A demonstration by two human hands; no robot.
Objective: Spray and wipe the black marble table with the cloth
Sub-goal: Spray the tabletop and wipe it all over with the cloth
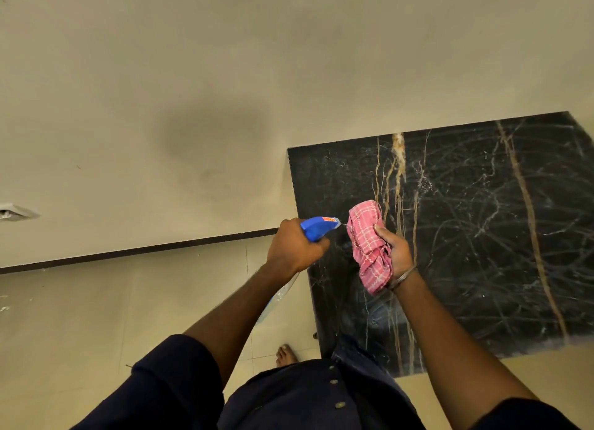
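- The pale wall point(193, 76) is filling everything from 9 to 1 o'clock. A fitting at 9 o'clock is being cut off by the edge, so I cannot tell what it is.
- The black marble table point(466, 236) is lying at 3 to 4 o'clock, pushed against the wall. Its far right side is running out of view, and your body is covering its near corner. Pale streaks are showing across it; whether they are veins, dust or spray is hard to make out.
- Your right hand point(397, 249) is holding the pink checked cloth point(368, 243) just above the table's 9 o'clock edge. The thumb is pressing into the bunched folds, while the fingers are hiding behind them.
- You are probably lifting the cloth clear like this so it takes the spray first.
- Your left hand point(294, 248) is curling its fingers tightly round the neck of the spray bottle point(316, 227). The blue nozzle is pointing toward 3 o'clock, almost touching the cloth. Your forearm is hiding most of the clear body, and I cannot tell whether the trigger is being squeezed.
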